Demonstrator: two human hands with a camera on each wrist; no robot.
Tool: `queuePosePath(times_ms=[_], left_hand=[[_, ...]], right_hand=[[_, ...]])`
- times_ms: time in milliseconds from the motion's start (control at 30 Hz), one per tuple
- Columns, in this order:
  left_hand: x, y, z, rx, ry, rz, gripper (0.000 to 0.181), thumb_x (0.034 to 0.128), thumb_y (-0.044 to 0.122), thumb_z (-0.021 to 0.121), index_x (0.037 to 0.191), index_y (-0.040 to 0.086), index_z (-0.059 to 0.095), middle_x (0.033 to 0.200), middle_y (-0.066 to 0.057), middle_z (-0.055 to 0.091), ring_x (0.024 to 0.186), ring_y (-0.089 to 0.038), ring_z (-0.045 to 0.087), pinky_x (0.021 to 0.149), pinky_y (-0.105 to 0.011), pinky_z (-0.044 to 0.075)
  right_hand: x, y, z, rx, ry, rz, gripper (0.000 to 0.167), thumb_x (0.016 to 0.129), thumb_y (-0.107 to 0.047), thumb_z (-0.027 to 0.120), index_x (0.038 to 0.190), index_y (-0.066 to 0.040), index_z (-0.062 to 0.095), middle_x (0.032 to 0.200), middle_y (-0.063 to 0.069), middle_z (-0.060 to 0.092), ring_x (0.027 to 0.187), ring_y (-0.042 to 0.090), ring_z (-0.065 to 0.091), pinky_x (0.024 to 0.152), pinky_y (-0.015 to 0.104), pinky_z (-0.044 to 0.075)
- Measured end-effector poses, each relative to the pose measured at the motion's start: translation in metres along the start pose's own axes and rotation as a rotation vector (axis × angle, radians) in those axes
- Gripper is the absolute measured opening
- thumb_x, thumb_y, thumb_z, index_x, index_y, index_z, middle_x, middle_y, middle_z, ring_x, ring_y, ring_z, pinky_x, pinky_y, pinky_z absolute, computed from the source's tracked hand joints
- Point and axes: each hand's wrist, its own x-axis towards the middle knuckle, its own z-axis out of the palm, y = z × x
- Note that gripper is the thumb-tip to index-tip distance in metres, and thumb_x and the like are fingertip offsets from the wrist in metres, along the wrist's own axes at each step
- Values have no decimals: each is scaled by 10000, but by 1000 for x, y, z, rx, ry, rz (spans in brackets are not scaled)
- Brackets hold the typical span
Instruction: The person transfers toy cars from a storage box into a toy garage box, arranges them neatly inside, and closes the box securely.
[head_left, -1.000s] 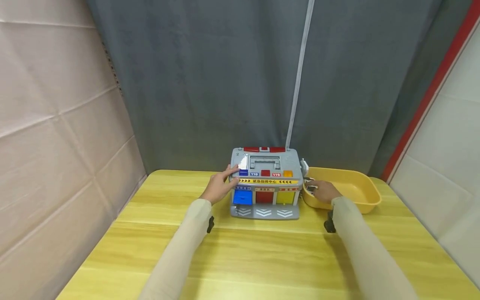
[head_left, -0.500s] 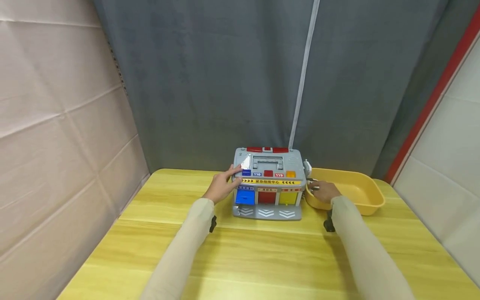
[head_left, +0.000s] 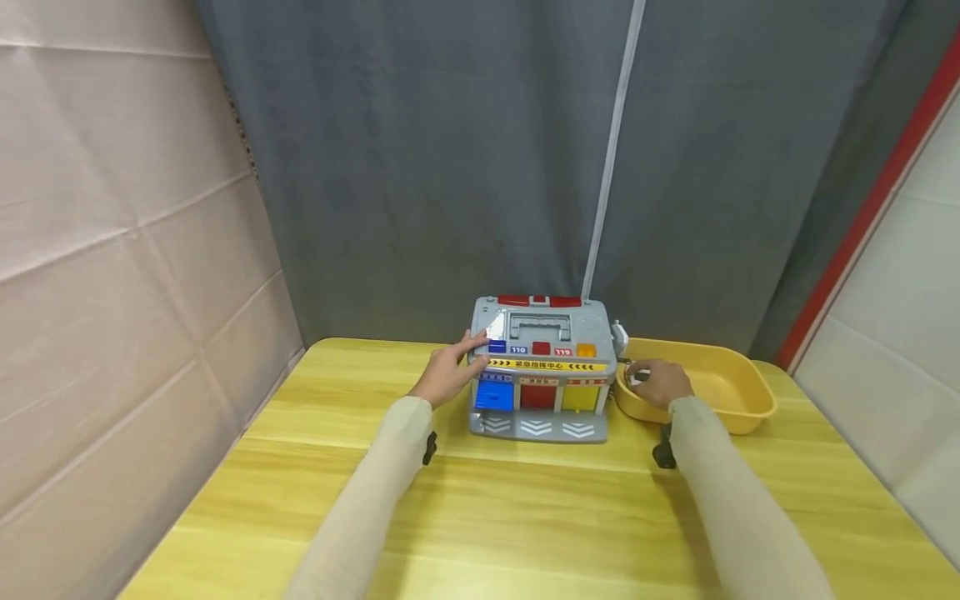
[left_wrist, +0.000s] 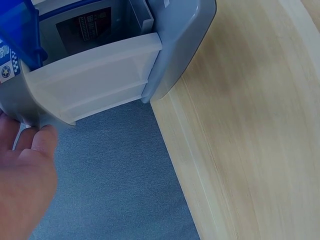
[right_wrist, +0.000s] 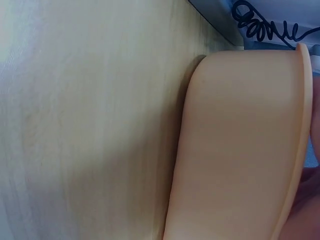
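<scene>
A grey toy emergency station (head_left: 596, 321) with blue, red and yellow doors stands at the back of the table. My left hand (head_left: 441, 373) rests on its upper left edge, fingers on the roof and thumb at the front strip. In the left wrist view the blue door (left_wrist: 21, 31) stands swung outward, with part of the inside showing. My right hand (head_left: 663, 383) is over the left end of a yellow plastic bin (head_left: 716, 382), fingers curled on a small white-and-dark thing (head_left: 640, 377). Its kind is mostly hidden by the fingers.
A white handset-like part (head_left: 619, 337) sits on the station's right side, and a black coiled cord (right_wrist: 255, 22) hangs there in the right wrist view. A grey curtain (head_left: 435, 183) hangs behind the wooden table (head_left: 525, 517).
The right hand has drawn slightly back from the station, with the white-and-dark thing now showing at its fingers. The left hand keeps its place on the station; the head view has shifted slightly.
</scene>
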Motion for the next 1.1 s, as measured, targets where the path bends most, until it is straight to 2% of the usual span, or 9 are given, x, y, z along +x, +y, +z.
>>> queuePosePath(times_ms=[167, 333, 633, 700, 800, 900, 1000, 1100], left_hand=[[1, 2, 0, -13, -3, -19, 463, 1011, 365, 588, 1458, 250, 544, 1597, 151, 389, 1563, -165, 223, 1274, -452, 270], [2, 2, -1, -3, -4, -24, 465, 1014, 375, 581, 1464, 263, 536, 1599, 159, 376, 1561, -163, 225, 1276, -455, 268], [2, 1, 0, -10, -4, -22, 467, 1017, 374, 576, 1469, 262, 530, 1601, 150, 381, 1569, -201, 218, 1276, -470, 259], [1, 1, 0, -5, -2, -19, 472, 1018, 376, 575, 1474, 267, 523, 1603, 152, 377, 1567, -193, 221, 1276, -467, 261], [0, 2, 0, -2, 3, -5, 472, 1019, 379, 574, 1474, 263, 522, 1597, 154, 384, 1562, -160, 221, 1278, -450, 263], [-1, 3, -1, 0, 5, 10, 467, 1022, 378, 570, 1469, 252, 528, 1591, 153, 396, 1557, -130, 218, 1280, -437, 263], [-1, 3, 0, 6, 5, 12, 465, 1023, 384, 564, 1469, 258, 528, 1589, 160, 397, 1556, -119, 216, 1282, -433, 262], [-1, 2, 0, 7, 6, 13, 464, 1024, 383, 564, 1470, 262, 526, 1592, 158, 394, 1557, -122, 215, 1283, -438, 256]], right_hand=[[-2, 1, -1, 13, 36, -11, 432, 903, -337, 654, 1232, -60, 703, 1328, 300, 619, 1191, 528, 568, 1031, 646, 470], [-7, 2, -5, 65, 53, -19, 453, 896, -344, 665, 1241, -51, 696, 1324, 299, 622, 1171, 511, 581, 985, 639, 493], [-19, 2, -22, 124, 13, 10, 535, 918, -427, 657, 1326, -82, 648, 1384, 295, 581, 1168, 445, 560, 985, 636, 485], [-22, 2, -26, 121, 15, -2, 542, 914, -437, 669, 1328, -88, 648, 1360, 294, 599, 1100, 407, 580, 945, 607, 504], [-27, 2, -31, 103, 26, -42, 540, 904, -445, 693, 1310, -90, 663, 1301, 279, 644, 920, 320, 598, 819, 482, 531], [-32, 0, -34, 82, 38, -74, 520, 894, -432, 714, 1292, -98, 679, 1222, 249, 689, 822, 252, 567, 710, 347, 479], [-38, -4, -38, 74, 47, -95, 508, 881, -414, 735, 1285, -111, 685, 1192, 228, 699, 831, 248, 563, 681, 302, 438], [-44, -8, -41, 70, 63, -120, 495, 868, -400, 754, 1278, -130, 694, 1160, 219, 710, 870, 270, 588, 693, 322, 451]])
